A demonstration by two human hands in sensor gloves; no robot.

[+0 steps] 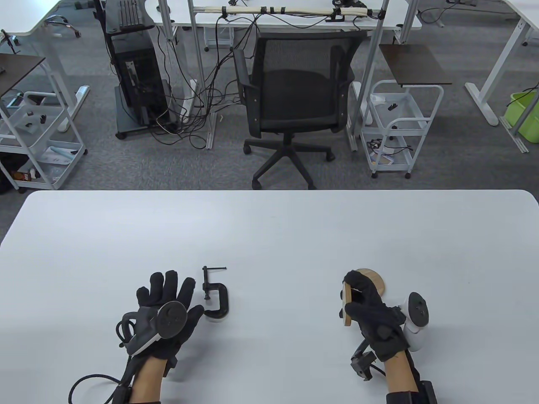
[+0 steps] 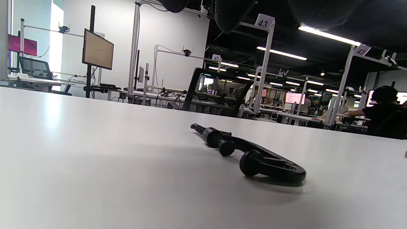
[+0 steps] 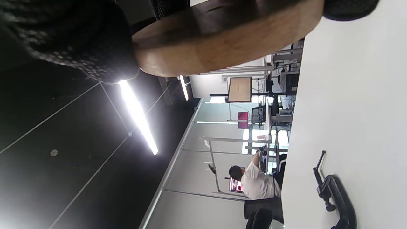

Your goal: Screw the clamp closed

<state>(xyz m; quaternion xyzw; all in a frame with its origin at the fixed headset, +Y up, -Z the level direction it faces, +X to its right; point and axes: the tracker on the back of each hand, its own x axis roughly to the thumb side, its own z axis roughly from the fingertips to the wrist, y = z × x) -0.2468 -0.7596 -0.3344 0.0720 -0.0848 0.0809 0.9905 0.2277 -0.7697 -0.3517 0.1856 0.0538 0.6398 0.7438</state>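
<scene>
A black C-clamp (image 1: 216, 293) lies flat on the white table (image 1: 269, 227), its screw handle pointing away from me. It also shows in the left wrist view (image 2: 251, 156) and in the right wrist view (image 3: 334, 194). My left hand (image 1: 170, 299) is open with fingers spread, just left of the clamp and apart from it. My right hand (image 1: 362, 299) grips a round wooden disc (image 1: 347, 303) on its edge, tilted up off the table. A second wooden disc (image 1: 376, 281) lies flat behind that hand. The held disc fills the top of the right wrist view (image 3: 222, 41).
A black office chair (image 1: 292, 97) stands beyond the table's far edge. White rolling carts (image 1: 400, 126) and desk frames stand further back.
</scene>
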